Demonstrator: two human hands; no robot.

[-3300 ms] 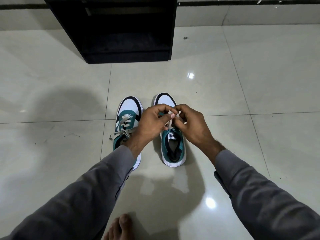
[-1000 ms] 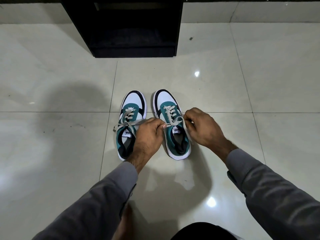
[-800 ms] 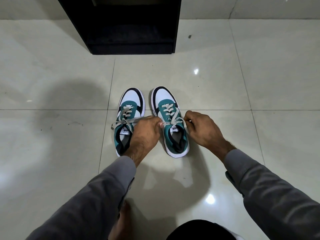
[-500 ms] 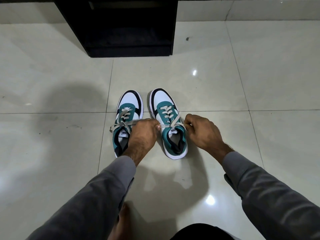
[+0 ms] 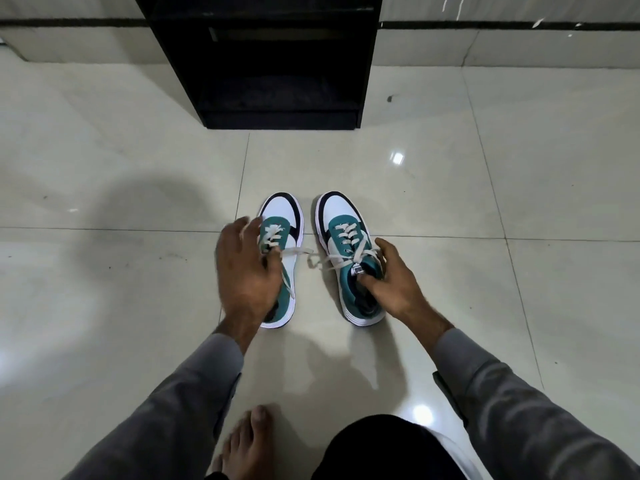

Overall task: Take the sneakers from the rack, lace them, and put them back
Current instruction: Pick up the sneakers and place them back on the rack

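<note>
Two teal, white and black sneakers stand side by side on the tiled floor, toes toward the rack. Both have cream laces threaded, and loose lace ends (image 5: pixel 313 259) trail between them. My left hand (image 5: pixel 244 271) is blurred and hovers over the left sneaker (image 5: pixel 281 210) with its fingers spread, hiding the sneaker's middle and outer side. My right hand (image 5: pixel 394 285) grips the right sneaker (image 5: pixel 341 209) at its collar, thumb inside the opening and fingers on the outer side. The black rack (image 5: pixel 277 116) stands straight ahead on the floor, its lowest shelf bare.
Glossy pale floor tiles (image 5: pixel 450 188) stretch all around the sneakers. My bare foot (image 5: pixel 246 445) and a dark-clothed knee (image 5: pixel 384 448) are at the bottom edge. A wall with a dark stripe (image 5: pixel 502 26) runs behind the rack.
Both hands have let go of the right sneaker's lace ends. My left hand swung left over the left sneaker. My right hand dropped to the right sneaker's collar and took hold.
</note>
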